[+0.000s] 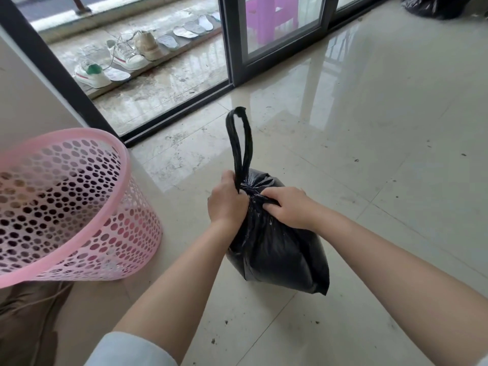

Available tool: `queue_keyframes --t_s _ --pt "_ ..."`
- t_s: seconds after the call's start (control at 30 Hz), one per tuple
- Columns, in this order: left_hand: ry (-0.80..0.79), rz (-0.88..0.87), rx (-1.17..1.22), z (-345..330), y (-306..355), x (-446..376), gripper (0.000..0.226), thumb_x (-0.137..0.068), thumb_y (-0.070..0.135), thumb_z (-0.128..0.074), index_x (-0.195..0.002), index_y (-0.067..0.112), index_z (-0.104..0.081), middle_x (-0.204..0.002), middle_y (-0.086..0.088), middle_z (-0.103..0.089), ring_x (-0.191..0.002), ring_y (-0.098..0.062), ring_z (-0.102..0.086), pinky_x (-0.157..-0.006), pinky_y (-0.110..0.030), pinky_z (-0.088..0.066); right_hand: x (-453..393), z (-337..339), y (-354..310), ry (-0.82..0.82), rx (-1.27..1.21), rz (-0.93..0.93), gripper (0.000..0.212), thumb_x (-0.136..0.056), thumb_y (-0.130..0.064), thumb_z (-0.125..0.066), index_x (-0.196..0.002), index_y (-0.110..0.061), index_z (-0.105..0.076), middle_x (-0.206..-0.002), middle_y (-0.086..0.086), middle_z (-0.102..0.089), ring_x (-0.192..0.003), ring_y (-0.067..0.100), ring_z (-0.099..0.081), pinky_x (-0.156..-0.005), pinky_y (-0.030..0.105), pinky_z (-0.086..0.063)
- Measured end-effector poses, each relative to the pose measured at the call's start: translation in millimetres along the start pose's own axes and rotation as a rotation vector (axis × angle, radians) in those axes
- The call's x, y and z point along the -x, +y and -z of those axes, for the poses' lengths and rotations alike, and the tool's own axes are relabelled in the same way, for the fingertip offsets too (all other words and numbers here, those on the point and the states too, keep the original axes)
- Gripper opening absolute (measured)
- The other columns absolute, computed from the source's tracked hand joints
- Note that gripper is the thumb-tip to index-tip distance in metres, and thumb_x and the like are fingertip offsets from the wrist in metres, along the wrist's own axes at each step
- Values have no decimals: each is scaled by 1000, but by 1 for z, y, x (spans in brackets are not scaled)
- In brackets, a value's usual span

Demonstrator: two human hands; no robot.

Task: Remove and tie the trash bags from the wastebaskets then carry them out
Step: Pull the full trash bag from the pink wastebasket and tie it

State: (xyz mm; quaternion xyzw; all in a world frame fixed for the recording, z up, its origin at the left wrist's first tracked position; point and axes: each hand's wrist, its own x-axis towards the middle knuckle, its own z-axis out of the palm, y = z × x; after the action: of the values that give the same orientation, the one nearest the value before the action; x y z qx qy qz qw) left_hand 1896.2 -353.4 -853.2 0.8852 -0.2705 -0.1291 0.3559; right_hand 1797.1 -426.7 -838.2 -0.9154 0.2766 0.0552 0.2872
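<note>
Gripping the soft bag [274, 247] neck, your left hand [227, 199] and right hand [287, 207] should lift by the loop [239, 141].

Glossy black plastic trash bag [277, 249]

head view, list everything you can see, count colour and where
trash bag: one, black, on the floor at centre, neck gathered, loop handle standing up
wastebasket: one, pink, perforated, tilted at left, no bag in it
second bag: one, black, far top right on the floor
shoes: three, white and beige, outside beyond the glass door
insoles: several, grey-white, in a row right of the shoes
stool: one, purple, behind the glass
sliding door: dark frame, across the top
floor: glossy beige tiles, scattered specks
left hand: grips the bag neck
right hand: grips the bag neck
</note>
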Motion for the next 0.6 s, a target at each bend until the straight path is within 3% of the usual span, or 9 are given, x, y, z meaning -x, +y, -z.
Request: queue_keyframes --t_s 0.07,0.13,0.2,0.33,0.5,0.6 --pt "-143 76 118 -3 -8 -5 31 -81 -5 -43 -106 5 -56 -94 -13 -62 -96 -30 -57 -78 -32 -42 2 -4 8 -17 10 -22 26 -94 -19 -41 -113 -12 -58 -116 7 -64 -117 26 -50 -105 40 -29" --pt "-329 262 477 1 -9 -6 25 -83 -12 -42 -85 7 -57 -74 -7 -55 -77 -25 -56 -63 -24 -44 5 -6 15 -27 11 -53 25 -94 -19 -42 -112 -13 -58 -113 7 -65 -115 27 -51 -103 38 -29" --pt "-436 422 784 5 -12 -6 35 -86 -15 -38 -67 12 -49 -65 -4 -47 -59 -18 -50 -53 -21 -43 6 -5 20 -20 -15 -73 25 -94 -19 -42 -113 -14 -58 -112 7 -65 -114 27 -52 -103 38 -29" --pt "-404 478 1143 -2 -17 -1 41 -87 -17 -30 -60 13 -40 -66 -5 -42 -62 -18 -44 -65 -26 -40 7 -11 17 -1 -49 -59 25 -94 -17 -42 -113 -13 -58 -113 8 -66 -113 28 -53 -103 40 -32" --pt "-469 406 1211 -12 -28 5 44 -86 -22 -27 -59 12 -37 -77 -5 -46 -72 -19 -48 -73 -29 -43 9 -19 20 -38 -83 -66 21 -93 -15 -44 -105 -7 -58 -105 11 -65 -106 29 -55 -96 39 -37" --pt "-548 316 1066 -13 -33 6 48 -86 -23 -31 -56 11 -43 -77 -4 -49 -80 -20 -50 -72 -27 -44 13 -18 24 -131 -94 -31 12 -91 -16 -48 -83 -8 -53 -79 4 -53 -83 24 -50 -68 28 -35"
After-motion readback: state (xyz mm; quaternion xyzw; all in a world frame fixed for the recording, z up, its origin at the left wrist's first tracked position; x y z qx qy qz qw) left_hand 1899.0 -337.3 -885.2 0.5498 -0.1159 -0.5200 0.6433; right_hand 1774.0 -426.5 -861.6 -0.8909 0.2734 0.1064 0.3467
